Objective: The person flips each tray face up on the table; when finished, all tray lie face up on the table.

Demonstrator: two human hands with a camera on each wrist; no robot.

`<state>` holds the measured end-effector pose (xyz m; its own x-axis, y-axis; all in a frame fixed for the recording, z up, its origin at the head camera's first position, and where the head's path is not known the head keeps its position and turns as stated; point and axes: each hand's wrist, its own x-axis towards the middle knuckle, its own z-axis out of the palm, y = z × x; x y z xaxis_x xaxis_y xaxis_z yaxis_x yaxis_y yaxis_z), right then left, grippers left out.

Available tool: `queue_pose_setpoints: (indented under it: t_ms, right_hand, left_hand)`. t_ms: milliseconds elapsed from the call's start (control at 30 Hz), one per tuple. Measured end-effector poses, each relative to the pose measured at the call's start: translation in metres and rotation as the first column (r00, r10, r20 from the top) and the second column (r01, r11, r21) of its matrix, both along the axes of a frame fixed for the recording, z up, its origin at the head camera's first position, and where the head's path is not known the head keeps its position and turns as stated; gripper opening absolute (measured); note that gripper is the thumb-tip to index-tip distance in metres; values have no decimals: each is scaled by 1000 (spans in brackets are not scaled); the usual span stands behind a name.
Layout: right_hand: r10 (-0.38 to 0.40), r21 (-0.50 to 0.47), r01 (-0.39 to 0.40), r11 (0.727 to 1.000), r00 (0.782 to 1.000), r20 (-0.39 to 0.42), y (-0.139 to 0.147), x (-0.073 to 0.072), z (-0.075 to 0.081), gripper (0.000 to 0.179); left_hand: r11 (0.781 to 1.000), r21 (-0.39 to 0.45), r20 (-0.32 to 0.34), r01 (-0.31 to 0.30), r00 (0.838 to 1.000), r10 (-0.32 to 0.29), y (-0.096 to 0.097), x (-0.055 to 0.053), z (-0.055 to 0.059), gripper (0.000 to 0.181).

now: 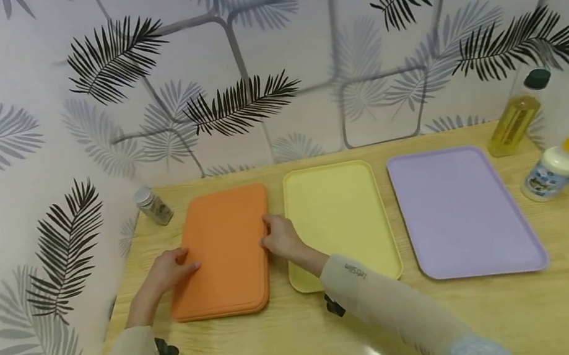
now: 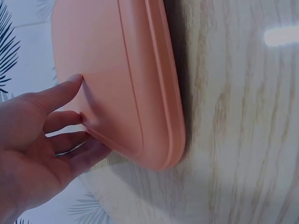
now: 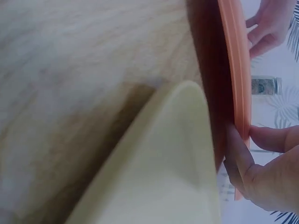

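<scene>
An orange tray (image 1: 226, 253), which looks to lie bottom up, is on the wooden table at the left. My left hand (image 1: 166, 271) grips its left side. In the left wrist view that hand's thumb (image 2: 63, 93) presses the flat top while the other fingers are at the edge, their tips partly hidden. Opposite, my right hand (image 1: 282, 237) pinches the right side. The right wrist view has the thumb (image 3: 271, 137) over the orange rim (image 3: 236, 60) and the fingers beneath it. Beside that hand lies a yellow tray (image 1: 338, 225), its raised rim upward.
A purple tray (image 1: 462, 213) lies farther right. At the table's right edge stand an oil bottle (image 1: 514, 123) with a dark cap and a white bottle (image 1: 552, 173) with a yellow nozzle. A small shaker jar (image 1: 155, 207) is at the back left. Patterned wall covering (image 1: 285, 45) borders the table.
</scene>
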<state>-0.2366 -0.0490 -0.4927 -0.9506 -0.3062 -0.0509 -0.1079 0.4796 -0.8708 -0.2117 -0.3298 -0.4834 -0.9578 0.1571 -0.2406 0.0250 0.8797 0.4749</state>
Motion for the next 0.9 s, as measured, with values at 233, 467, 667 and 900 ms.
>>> queue_pose_setpoints:
  t_ms: [233, 467, 667, 900]
  right_hand:
    - [8, -22, -7, 1000, 1000, 28, 1, -8, 6, 61]
    - [-11, -55, 15, 998, 998, 68, 1, -13, 7, 67]
    - [-10, -122, 25, 992, 992, 129, -1, -12, 6, 71]
    - [-27, -68, 35, 997, 993, 119, -2, -9, 8, 71]
  left_hand:
    - [999, 47, 19, -5, 1000, 4, 0, 4, 4, 65]
    - [995, 94, -18, 24, 1000, -23, 1, 23, -4, 80]
    - [991, 88, -80, 96, 993, -89, -2, 52, -5, 95]
    - [989, 84, -126, 124, 986, -113, 0, 76, -10, 103]
